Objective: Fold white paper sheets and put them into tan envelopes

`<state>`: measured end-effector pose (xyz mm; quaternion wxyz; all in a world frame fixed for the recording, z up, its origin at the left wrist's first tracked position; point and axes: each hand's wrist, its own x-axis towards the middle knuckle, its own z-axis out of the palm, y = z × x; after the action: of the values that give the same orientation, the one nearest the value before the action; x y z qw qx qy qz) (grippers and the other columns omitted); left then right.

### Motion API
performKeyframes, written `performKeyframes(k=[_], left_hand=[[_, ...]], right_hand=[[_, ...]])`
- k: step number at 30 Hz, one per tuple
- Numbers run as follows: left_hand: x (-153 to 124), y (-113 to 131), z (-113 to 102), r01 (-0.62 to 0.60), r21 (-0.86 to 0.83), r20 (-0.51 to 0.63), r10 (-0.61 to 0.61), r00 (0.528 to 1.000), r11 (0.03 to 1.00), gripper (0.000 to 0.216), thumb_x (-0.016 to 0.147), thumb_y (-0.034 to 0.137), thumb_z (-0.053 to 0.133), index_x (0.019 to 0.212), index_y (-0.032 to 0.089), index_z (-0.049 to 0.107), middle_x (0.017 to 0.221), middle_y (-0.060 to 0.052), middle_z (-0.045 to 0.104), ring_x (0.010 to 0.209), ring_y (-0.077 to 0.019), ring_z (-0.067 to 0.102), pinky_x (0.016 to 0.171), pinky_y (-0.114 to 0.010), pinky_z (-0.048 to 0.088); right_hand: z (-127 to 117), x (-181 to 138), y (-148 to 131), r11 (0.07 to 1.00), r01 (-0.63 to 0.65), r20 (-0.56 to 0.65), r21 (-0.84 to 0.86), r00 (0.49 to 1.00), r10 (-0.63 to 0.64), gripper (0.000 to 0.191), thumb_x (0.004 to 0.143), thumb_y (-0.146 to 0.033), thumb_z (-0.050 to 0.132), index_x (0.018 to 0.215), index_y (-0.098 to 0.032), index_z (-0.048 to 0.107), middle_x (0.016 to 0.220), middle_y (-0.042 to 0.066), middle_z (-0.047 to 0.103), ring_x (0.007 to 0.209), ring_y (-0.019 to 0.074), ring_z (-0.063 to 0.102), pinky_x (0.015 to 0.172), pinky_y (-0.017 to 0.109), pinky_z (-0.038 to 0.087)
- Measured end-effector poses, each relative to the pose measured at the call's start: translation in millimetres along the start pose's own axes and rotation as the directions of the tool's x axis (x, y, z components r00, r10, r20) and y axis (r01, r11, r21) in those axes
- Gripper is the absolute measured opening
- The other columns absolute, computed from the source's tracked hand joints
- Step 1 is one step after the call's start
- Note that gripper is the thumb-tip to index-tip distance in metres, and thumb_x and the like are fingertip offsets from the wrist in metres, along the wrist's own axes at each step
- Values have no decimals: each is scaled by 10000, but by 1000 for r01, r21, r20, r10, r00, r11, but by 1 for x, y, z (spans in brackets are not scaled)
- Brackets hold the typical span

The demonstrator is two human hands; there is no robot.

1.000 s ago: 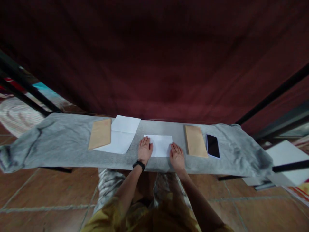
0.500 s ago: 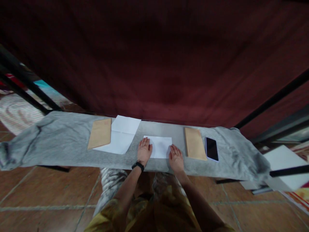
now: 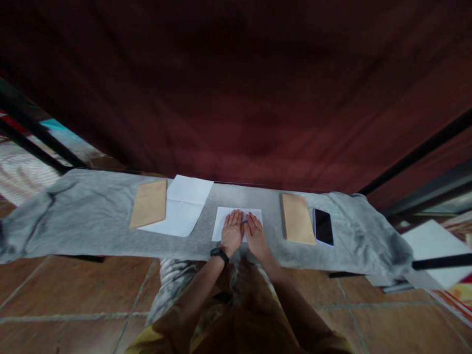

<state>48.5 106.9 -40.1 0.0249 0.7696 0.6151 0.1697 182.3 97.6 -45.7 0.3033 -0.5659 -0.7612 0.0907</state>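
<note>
A folded white sheet of paper (image 3: 220, 222) lies flat on the grey cloth in front of me. My left hand (image 3: 232, 231), with a black watch on its wrist, rests flat on the middle of it, fingers stretched out. Close beside it, my right hand (image 3: 254, 235) also lies flat on the paper, slightly to the right. Between them the thumbs are near each other; whether they touch I cannot tell. The hands cover much of the paper's centre, while its left side and upper corners show.
A larger creased white sheet (image 3: 187, 204) lies to the left, partly under a brown envelope (image 3: 149, 203). On the right are another brown envelope (image 3: 298, 219) and a phone (image 3: 323, 227). Grey cloth (image 3: 96, 211) covers the narrow bench; a dark red curtain (image 3: 236, 123) hangs behind.
Both hands have slid inward from the paper's left and right edges to its middle and now lie side by side. The paper's left edge appears slightly further left.
</note>
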Motion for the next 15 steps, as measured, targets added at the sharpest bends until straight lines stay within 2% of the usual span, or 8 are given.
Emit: performKeyframes(k=[3,5,8,11,15], left_hand=[[6,1,1,-17,24,107,14,994,1000,572,933,202,350,1491,78,380,1584,-148,333,1484,-253,272,1205,-465,239],[7,-6,-1,-6,39,124,1,992,999,573,936,195,335,1498,87,373,1593,-144,313,1485,-257,268,1204,-474,235],[5,-18,-5,-4,54,97,-2,995,999,568,956,219,310,1512,118,358,1586,-118,339,1485,-241,270,1210,-462,218],[0,-27,-9,47,72,44,-50,998,996,561,978,273,293,1513,119,358,1564,-112,382,1482,-229,279,1216,-452,207],[-9,-37,-13,104,67,-20,-103,994,992,579,994,352,297,1509,96,362,1566,-129,368,1476,-244,295,1216,-455,211]], right_hand=[[12,20,-11,998,52,95,-48,994,-47,481,1046,-282,256,1448,-134,475,1512,110,464,1426,193,375,1182,424,295],[17,25,-10,991,82,132,-109,989,-67,471,1047,-300,284,1463,-164,459,1520,105,453,1431,205,368,1180,448,285],[20,22,-1,977,103,138,-185,987,-78,474,1043,-328,329,1488,-197,422,1540,99,420,1434,224,364,1174,475,277],[19,16,8,969,74,100,-236,994,-52,496,1038,-335,355,1498,-157,400,1539,129,411,1434,245,365,1167,487,276],[10,10,19,957,37,66,-288,998,-19,535,1033,-355,365,1512,-117,364,1540,166,398,1423,274,377,1157,504,275]])
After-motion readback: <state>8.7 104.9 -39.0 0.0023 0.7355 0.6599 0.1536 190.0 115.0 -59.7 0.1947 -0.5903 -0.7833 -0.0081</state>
